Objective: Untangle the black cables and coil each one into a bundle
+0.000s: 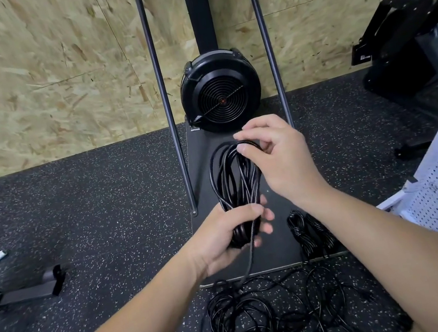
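— Left hand (pixel 231 232) grips the near end of the coil (pixel 236 180); where's the right?

— Right hand (pixel 276 156) pinches the far loop. The coil's long axis runs near to far between them.

— And the slack?

— It drops from the left hand to the tangle (pixel 267 316) on the floor, nearest us. Finished bundles (pixel 313 232) lie just right.

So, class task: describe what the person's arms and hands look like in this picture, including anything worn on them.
Both forearms are bare up to the frame edge, with no sleeves showing. The left hand and right hand wear no gloves, and no rings, watch or wristbands are visible. Fingernails look short and unpainted.
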`<state>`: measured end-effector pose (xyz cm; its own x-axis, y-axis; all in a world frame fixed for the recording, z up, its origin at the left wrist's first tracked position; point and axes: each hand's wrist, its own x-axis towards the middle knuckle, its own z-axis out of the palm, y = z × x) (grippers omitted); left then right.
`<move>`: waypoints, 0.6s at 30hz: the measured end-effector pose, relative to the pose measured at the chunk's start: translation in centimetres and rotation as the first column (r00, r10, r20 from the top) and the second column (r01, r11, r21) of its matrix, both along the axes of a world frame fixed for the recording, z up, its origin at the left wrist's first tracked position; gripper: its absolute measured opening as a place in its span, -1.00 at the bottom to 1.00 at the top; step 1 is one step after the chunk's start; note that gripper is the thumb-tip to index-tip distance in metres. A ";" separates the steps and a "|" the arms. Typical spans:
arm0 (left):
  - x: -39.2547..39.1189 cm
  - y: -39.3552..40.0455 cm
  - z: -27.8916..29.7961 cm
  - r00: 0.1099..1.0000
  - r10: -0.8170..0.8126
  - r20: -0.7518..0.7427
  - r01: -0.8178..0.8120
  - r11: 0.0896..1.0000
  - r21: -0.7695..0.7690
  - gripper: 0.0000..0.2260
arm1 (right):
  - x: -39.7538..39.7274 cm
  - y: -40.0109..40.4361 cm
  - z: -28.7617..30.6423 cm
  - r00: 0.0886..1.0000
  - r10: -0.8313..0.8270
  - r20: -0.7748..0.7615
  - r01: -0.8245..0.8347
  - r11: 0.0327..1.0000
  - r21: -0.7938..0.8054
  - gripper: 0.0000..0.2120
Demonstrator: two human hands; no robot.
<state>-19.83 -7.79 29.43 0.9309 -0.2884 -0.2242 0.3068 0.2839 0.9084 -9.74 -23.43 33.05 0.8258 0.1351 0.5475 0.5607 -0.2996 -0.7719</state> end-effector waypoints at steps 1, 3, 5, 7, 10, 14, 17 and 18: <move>0.1 -0.1 -0.1 1.000 0.001 0.021 -0.002 0.999 0.045 -0.77 | 0.0 0.1 -0.2 1.000 -0.016 0.009 0.016 1.000 -0.017 -0.77; 0.4 -0.4 -0.5 0.997 0.044 0.059 -0.050 0.994 0.100 -0.84 | 0.1 0.1 -0.5 0.999 -0.049 0.009 0.050 0.998 -0.026 -0.69; 0.6 -0.7 -0.8 0.992 0.092 0.084 -0.105 0.982 0.160 -0.94 | 0.0 0.2 -0.6 0.995 -0.067 -0.080 0.066 0.998 -0.014 -0.63; 0.7 -0.7 -0.8 0.986 0.114 0.124 -0.140 0.963 0.230 -0.97 | -0.5 0.3 -0.6 0.951 -0.018 -0.310 0.012 1.000 -0.023 -0.50; 0.8 -0.7 -0.8 0.972 0.130 0.197 -0.193 0.917 0.348 -0.87 | -1.5 0.3 -0.7 0.753 0.246 -0.611 -0.206 0.969 0.137 -0.65; 0.8 -0.3 -0.7 0.978 0.099 0.183 -0.172 0.880 0.443 -0.78 | -0.9 -0.5 -0.5 0.800 0.247 -0.546 -0.261 0.964 0.054 -0.85; 0.8 0.1 -0.7 0.944 -0.008 0.330 -0.207 0.764 0.611 -0.83 | -0.4 -1.0 -0.4 0.787 0.181 -0.589 -0.215 0.976 0.013 -0.82; 0.7 0.2 -0.6 0.918 -0.055 0.392 -0.241 0.707 0.665 -0.90 | -0.3 -1.1 -0.5 0.778 0.174 -0.604 -0.210 0.978 0.011 -0.83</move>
<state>-19.15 -7.62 28.79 0.9948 -0.0974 0.0304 -0.0718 -0.4564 0.8869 -10.03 -24.51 32.52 0.9383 0.3404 -0.0614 0.0415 -0.2869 -0.9571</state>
